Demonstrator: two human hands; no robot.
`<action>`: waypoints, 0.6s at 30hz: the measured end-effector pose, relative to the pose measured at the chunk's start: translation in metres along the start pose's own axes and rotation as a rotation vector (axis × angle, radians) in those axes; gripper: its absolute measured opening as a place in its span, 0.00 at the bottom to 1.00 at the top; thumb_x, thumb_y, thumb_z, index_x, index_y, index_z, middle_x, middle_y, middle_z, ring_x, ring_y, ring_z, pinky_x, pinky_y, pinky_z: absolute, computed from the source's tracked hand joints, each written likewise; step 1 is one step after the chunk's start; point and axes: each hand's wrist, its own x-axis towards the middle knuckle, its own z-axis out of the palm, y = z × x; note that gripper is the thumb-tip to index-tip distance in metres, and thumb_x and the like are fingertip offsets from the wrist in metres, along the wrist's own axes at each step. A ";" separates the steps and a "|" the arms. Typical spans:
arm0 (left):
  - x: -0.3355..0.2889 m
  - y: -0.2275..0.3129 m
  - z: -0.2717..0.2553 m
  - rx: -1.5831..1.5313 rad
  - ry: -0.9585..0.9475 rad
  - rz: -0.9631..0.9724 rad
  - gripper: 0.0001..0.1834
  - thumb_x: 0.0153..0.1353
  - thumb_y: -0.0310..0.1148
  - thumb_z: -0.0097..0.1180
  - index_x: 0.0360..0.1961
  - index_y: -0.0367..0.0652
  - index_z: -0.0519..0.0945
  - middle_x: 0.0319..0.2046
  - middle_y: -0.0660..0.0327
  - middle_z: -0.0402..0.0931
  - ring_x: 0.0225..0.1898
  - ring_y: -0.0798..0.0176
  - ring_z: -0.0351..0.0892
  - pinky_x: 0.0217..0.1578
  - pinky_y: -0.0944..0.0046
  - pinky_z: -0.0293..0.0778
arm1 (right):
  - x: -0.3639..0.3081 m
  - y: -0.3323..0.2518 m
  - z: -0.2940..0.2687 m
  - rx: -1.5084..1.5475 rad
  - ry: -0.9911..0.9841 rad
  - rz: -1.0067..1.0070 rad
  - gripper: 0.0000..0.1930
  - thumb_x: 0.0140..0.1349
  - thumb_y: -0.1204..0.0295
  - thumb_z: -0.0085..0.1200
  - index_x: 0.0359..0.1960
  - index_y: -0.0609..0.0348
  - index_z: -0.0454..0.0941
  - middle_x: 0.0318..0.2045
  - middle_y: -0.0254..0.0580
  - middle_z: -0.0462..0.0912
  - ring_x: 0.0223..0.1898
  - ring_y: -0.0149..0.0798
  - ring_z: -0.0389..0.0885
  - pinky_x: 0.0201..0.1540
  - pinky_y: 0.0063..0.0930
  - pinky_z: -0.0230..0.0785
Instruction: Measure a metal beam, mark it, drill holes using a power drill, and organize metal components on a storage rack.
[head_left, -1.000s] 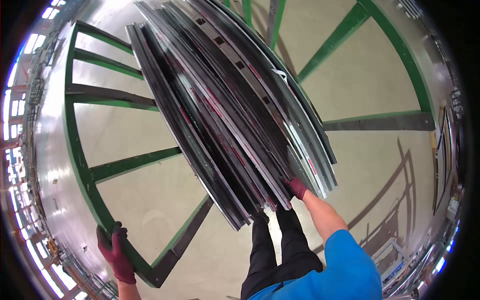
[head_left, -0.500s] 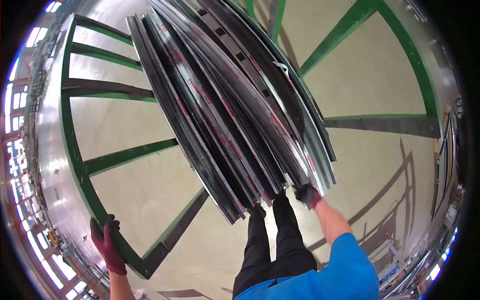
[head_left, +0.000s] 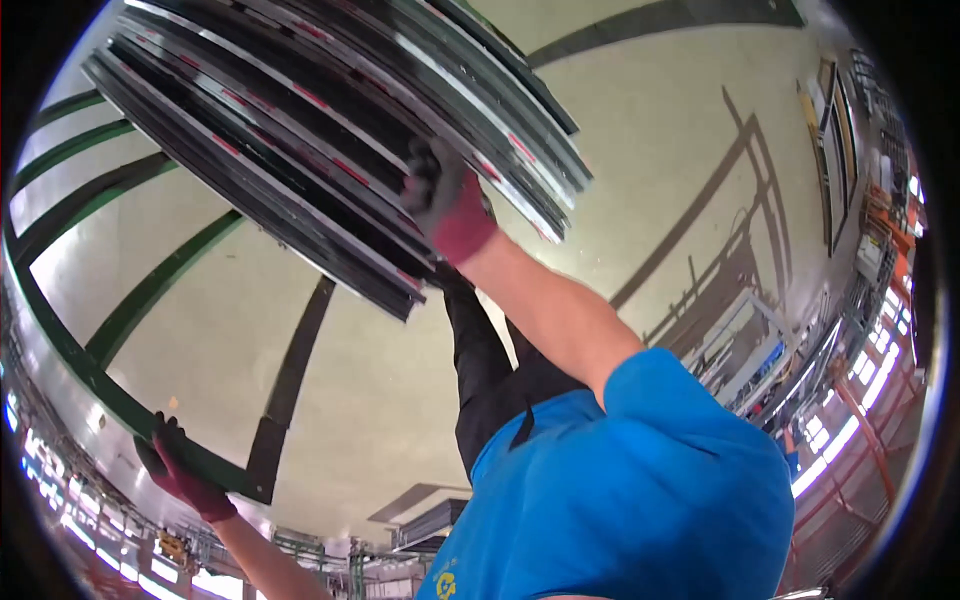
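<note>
Dark and silvery strips in one long stack [head_left: 290, 160], lying side by side, near ends uneven. Green rack [head_left: 95, 378] left of the stack, crossbars reaching in toward it; any support beneath hidden. Left hand [head_left: 185, 470], in a maroon and dark glove, well out from the stack's left edge, fingers clasped over the rack's outer rail near its corner. Right hand [head_left: 445, 200], gloved alike, over the stack's near end, fingers curled; cannot tell whether gripping a strip, resting on one or clear of all. Dark trousers [head_left: 480, 350] just past the stack's near end, blue shirt [head_left: 620, 480] farther off on the same side.

Many strips already gathered in the stack, roughly parallel; what remains, impossible to judge from this view. Red labels [head_left: 225, 145] dotted along the stack, lettering too small to read. Yellow emblem [head_left: 444, 584] low on the shirt; no brand legible.
</note>
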 end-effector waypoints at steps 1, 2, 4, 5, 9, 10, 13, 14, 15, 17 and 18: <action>-0.003 0.001 -0.001 0.039 0.015 0.059 0.28 0.77 0.42 0.52 0.68 0.31 0.69 0.58 0.50 0.80 0.55 0.57 0.81 0.58 0.58 0.75 | -0.009 0.000 0.015 0.001 0.011 -0.003 0.12 0.72 0.58 0.54 0.41 0.52 0.78 0.22 0.27 0.71 0.20 0.27 0.66 0.22 0.22 0.57; -0.002 0.002 0.003 0.033 0.019 0.066 0.28 0.77 0.42 0.52 0.68 0.31 0.69 0.58 0.50 0.80 0.55 0.57 0.81 0.58 0.58 0.75 | -0.008 -0.001 0.027 0.021 0.031 0.028 0.11 0.72 0.58 0.54 0.40 0.52 0.77 0.22 0.27 0.71 0.18 0.27 0.64 0.21 0.22 0.56; -0.004 0.006 0.008 0.158 0.126 0.186 0.30 0.76 0.42 0.54 0.70 0.32 0.67 0.61 0.50 0.77 0.59 0.55 0.79 0.61 0.56 0.73 | -0.010 -0.007 0.043 0.038 0.050 0.061 0.11 0.72 0.59 0.53 0.39 0.52 0.77 0.21 0.27 0.71 0.17 0.27 0.62 0.20 0.22 0.54; -0.005 0.006 0.006 0.222 0.171 0.238 0.31 0.76 0.43 0.55 0.71 0.32 0.67 0.63 0.50 0.76 0.61 0.54 0.78 0.63 0.55 0.72 | -0.014 -0.010 0.044 0.058 0.086 0.080 0.10 0.72 0.59 0.53 0.38 0.52 0.76 0.20 0.27 0.70 0.16 0.26 0.61 0.20 0.23 0.52; -0.034 0.076 0.029 0.958 0.384 0.475 0.34 0.72 0.45 0.60 0.71 0.35 0.69 0.66 0.48 0.73 0.67 0.50 0.72 0.66 0.52 0.69 | -0.025 -0.006 0.057 0.076 0.103 0.089 0.09 0.72 0.61 0.52 0.36 0.51 0.75 0.19 0.26 0.69 0.15 0.25 0.60 0.19 0.23 0.50; -0.046 0.087 0.036 0.918 0.375 0.570 0.35 0.67 0.42 0.66 0.71 0.38 0.70 0.66 0.46 0.72 0.68 0.48 0.71 0.66 0.50 0.69 | -0.024 -0.001 0.059 0.072 0.099 0.090 0.09 0.72 0.61 0.52 0.36 0.51 0.75 0.19 0.26 0.69 0.15 0.25 0.60 0.19 0.23 0.50; -0.123 0.104 0.135 0.462 -0.017 0.548 0.31 0.62 0.26 0.67 0.67 0.38 0.74 0.66 0.45 0.72 0.67 0.43 0.72 0.69 0.50 0.67 | -0.026 -0.007 0.033 0.052 0.105 0.084 0.09 0.72 0.62 0.52 0.37 0.51 0.75 0.19 0.26 0.69 0.15 0.25 0.59 0.19 0.22 0.49; -0.130 0.084 0.156 0.327 -0.207 0.743 0.34 0.59 0.25 0.68 0.68 0.39 0.73 0.66 0.44 0.72 0.66 0.40 0.73 0.68 0.47 0.67 | -0.029 0.011 0.042 0.082 0.101 0.101 0.09 0.72 0.62 0.51 0.37 0.51 0.75 0.19 0.26 0.69 0.15 0.25 0.59 0.19 0.22 0.49; -0.150 0.064 0.183 0.226 -0.336 0.709 0.38 0.56 0.24 0.69 0.69 0.44 0.72 0.67 0.44 0.70 0.69 0.39 0.69 0.70 0.44 0.64 | -0.030 0.023 0.043 0.100 0.106 0.104 0.09 0.72 0.62 0.51 0.37 0.52 0.76 0.19 0.26 0.70 0.15 0.25 0.58 0.18 0.22 0.48; -0.170 0.064 0.235 0.120 -0.520 0.775 0.39 0.53 0.36 0.72 0.67 0.42 0.73 0.68 0.45 0.67 0.71 0.35 0.63 0.68 0.39 0.61 | -0.033 0.036 0.038 0.091 0.130 0.123 0.10 0.73 0.61 0.50 0.37 0.52 0.76 0.20 0.26 0.70 0.15 0.24 0.57 0.18 0.21 0.48; -0.183 0.055 0.248 0.124 -0.523 0.775 0.39 0.54 0.40 0.71 0.67 0.43 0.73 0.69 0.45 0.67 0.71 0.35 0.63 0.68 0.39 0.61 | -0.035 0.044 0.035 0.096 0.138 0.140 0.10 0.73 0.61 0.50 0.37 0.52 0.76 0.20 0.26 0.70 0.14 0.24 0.57 0.18 0.21 0.47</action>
